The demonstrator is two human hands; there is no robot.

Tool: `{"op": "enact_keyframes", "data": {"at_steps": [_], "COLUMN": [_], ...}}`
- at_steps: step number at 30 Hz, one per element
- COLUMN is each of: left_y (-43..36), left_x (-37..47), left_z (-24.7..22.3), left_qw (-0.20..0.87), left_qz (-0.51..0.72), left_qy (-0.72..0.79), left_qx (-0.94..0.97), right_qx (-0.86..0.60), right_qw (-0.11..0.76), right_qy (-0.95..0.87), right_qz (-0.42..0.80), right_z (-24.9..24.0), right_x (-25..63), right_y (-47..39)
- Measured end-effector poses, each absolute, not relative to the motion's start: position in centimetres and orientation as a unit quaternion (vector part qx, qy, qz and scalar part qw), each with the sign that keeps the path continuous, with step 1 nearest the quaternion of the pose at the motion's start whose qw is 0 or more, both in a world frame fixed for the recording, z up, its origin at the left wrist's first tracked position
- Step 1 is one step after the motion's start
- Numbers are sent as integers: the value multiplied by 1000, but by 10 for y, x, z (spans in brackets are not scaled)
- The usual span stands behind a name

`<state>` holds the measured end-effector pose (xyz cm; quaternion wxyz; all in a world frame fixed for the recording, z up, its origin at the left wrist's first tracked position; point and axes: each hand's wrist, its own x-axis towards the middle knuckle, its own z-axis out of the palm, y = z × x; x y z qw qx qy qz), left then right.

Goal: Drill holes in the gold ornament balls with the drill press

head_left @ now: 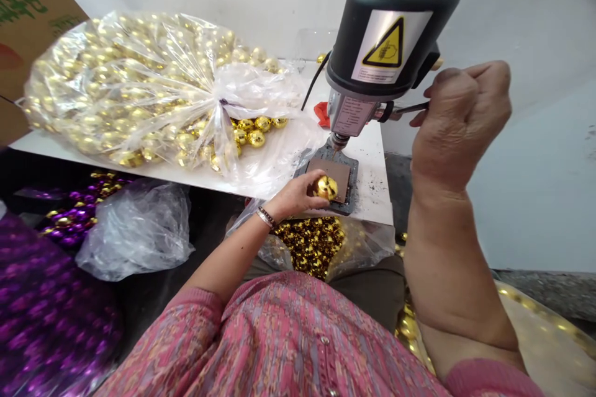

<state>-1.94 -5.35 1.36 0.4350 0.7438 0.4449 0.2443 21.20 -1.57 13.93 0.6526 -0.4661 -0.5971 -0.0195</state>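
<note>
Between the thumb and fingers of my left hand (298, 195) is a shiny gold ball (326, 187), held over the front of a brown pad (342, 175). That pad lies on the dark base (354, 189) of a small drill press (391, 31). The press's drill bit (334, 152) points down at the pad, just behind the ball. My right hand (459, 118) is raised at the press's right side, its fingers closed around the feed lever (412, 108). Dark shavings (372, 186) are scattered on the white table around the base.
A large clear bag of gold balls (139, 93) fills the table's left, with several loose gold balls (256, 138) by its mouth. Below the table's front edge hangs an open bag of gold balls (311, 248). Purple balls (51, 304) and a crumpled plastic bag (137, 229) lie lower left.
</note>
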Motion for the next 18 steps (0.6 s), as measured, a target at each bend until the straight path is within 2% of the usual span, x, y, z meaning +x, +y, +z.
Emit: {"op": "enact_keyframes", "data": {"at_steps": [3, 6, 10, 12, 18], "left_y": [-65, -56, -9, 19, 59], "left_x": [-27, -37, -66, -86, -122], "left_z": [19, 23, 31, 37, 38], "left_qw": [457, 439, 278, 172, 129], "left_qz": [164, 186, 292, 274, 137], "left_qy": [383, 430, 633, 724, 750], "left_qx": [786, 767, 661, 610, 634], "right_qx": [-469, -475, -473, -473, -476], "right_qw": [663, 661, 667, 670, 659], "right_qy": [-584, -581, -576, -572, -582], "right_qz": [-6, 7, 10, 8, -10], "right_z": [140, 142, 141, 139, 135], "right_x": [208, 204, 203, 202, 201], "right_y": [-22, -27, -30, -31, -36]}}
